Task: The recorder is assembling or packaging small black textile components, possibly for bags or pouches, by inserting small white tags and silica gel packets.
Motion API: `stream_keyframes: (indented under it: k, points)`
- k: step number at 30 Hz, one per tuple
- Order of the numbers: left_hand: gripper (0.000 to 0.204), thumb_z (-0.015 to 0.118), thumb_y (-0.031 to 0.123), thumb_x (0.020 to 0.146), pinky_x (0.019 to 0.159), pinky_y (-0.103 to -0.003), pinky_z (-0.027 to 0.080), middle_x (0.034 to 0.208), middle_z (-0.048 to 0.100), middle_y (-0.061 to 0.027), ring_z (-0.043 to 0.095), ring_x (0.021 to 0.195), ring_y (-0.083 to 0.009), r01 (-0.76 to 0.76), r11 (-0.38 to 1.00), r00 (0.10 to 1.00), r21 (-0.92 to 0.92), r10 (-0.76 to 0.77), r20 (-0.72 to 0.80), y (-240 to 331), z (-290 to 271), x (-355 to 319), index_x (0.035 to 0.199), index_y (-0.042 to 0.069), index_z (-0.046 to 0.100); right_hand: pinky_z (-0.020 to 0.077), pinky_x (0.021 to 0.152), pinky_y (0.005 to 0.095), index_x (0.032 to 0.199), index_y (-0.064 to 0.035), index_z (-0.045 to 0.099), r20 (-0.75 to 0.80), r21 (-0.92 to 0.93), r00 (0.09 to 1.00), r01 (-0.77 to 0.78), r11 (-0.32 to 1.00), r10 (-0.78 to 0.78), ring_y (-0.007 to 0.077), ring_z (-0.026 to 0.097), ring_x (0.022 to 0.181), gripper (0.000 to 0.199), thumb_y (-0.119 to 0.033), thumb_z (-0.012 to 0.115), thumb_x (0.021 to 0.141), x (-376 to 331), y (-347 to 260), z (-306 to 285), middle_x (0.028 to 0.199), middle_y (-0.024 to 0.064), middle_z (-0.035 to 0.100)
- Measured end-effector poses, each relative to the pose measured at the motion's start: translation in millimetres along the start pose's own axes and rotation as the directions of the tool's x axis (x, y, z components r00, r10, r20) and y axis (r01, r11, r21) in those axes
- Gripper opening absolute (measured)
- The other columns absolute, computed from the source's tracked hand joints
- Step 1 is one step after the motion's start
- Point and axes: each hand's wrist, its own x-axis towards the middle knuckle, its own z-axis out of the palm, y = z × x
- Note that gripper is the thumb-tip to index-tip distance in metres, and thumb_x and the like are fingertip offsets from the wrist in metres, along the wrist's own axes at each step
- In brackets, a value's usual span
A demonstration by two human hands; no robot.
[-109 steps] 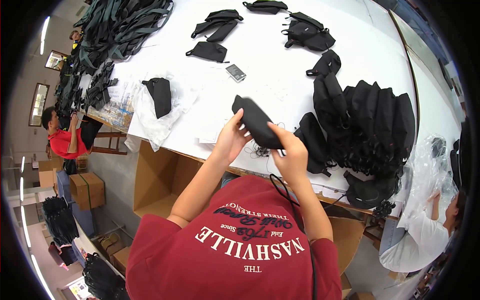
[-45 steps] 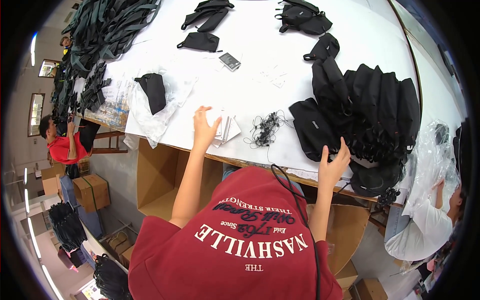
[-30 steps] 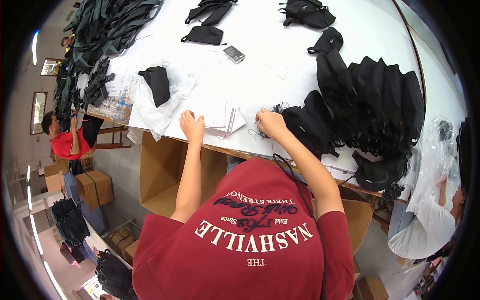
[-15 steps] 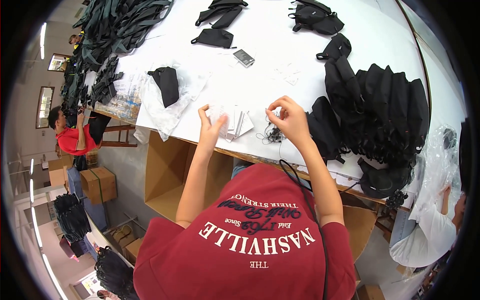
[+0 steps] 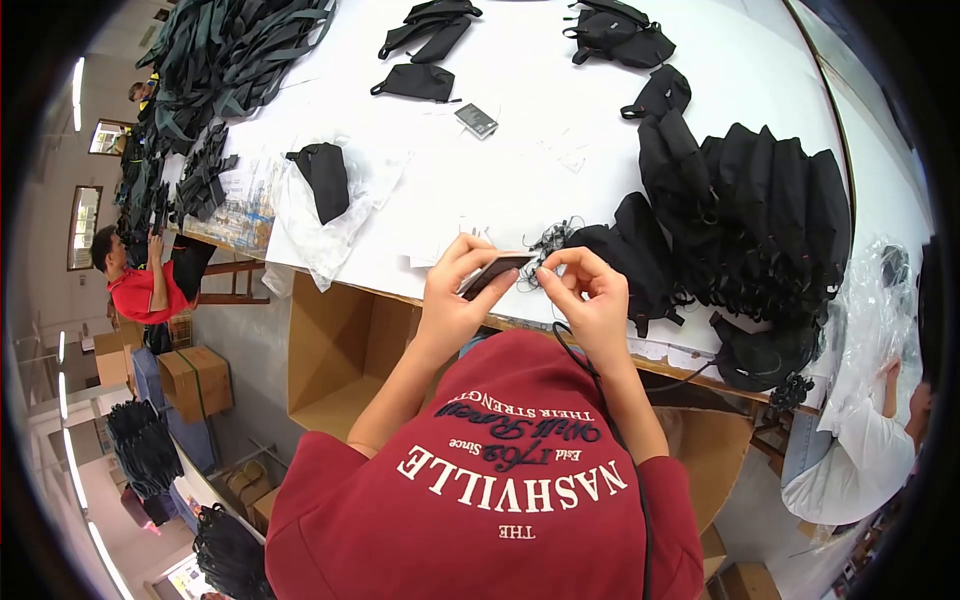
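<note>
My left hand [image 5: 460,288] is closed round a small stack of card tags [image 5: 490,274], dark on the face toward me and pale along the edge. It holds them tilted, above the table's near edge. Close by on the right, my right hand [image 5: 592,290] is pinched at the end of the tags. Whatever is between its fingertips is too small to make out. Just beyond both hands, a tangle of thin black strings [image 5: 553,238] lies on the white table [image 5: 480,180]. A black pouch [image 5: 624,250] lies beside the right hand.
Many black pouches [image 5: 770,210] stand in a row at right; others [image 5: 415,82] lie farther back. A dark card [image 5: 476,121] lies mid-table. Left are a pouch [image 5: 325,182] on clear plastic [image 5: 290,215] and heaped straps [image 5: 230,60]. An open carton [image 5: 330,350] stands below the edge.
My left hand has come right and lifted the tags off the table, turning them dark side toward me. My right hand has moved down and toward it. The hands now nearly meet.
</note>
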Motion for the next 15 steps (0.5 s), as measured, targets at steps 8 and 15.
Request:
stream_keyframes:
  k: [8, 15]
  points:
    - [0.03, 0.07, -0.003, 0.072, 0.068, -0.025, 0.045, 0.084, 0.055, -0.004, 0.054, 0.076, -0.0137, -0.257, 0.934, 0.966, 0.249, 0.257, 0.03, -1.2, 0.0, -2.9, 0.099, 0.01, 0.072, 0.0209, 0.046, 0.0217, 0.081, -0.0035, 0.065, 0.038, 0.002, 0.996, -0.082, 0.997, 0.082, 0.0015, 0.027, 0.049, 0.007, -0.009, 0.069, 0.079, -1.3, -1.4, -4.4, 0.052, -0.0076, 0.034]
    - [0.032, 0.07, -0.002, 0.071, 0.065, -0.027, 0.044, 0.082, 0.055, -0.0035, 0.053, 0.074, -0.0156, -0.218, 0.955, 0.976, 0.203, 0.219, 0.016, 0.4, 1.5, -6.6, 0.099, 0.012, 0.072, 0.0185, 0.043, 0.0209, 0.09, -0.0029, 0.067, -0.085, -0.233, 0.983, 0.139, 0.963, -0.163, 0.0005, 0.028, 0.048, 0.012, -0.006, 0.071, 0.079, -7.2, -6.8, 4.3, 0.051, -0.006, 0.036]
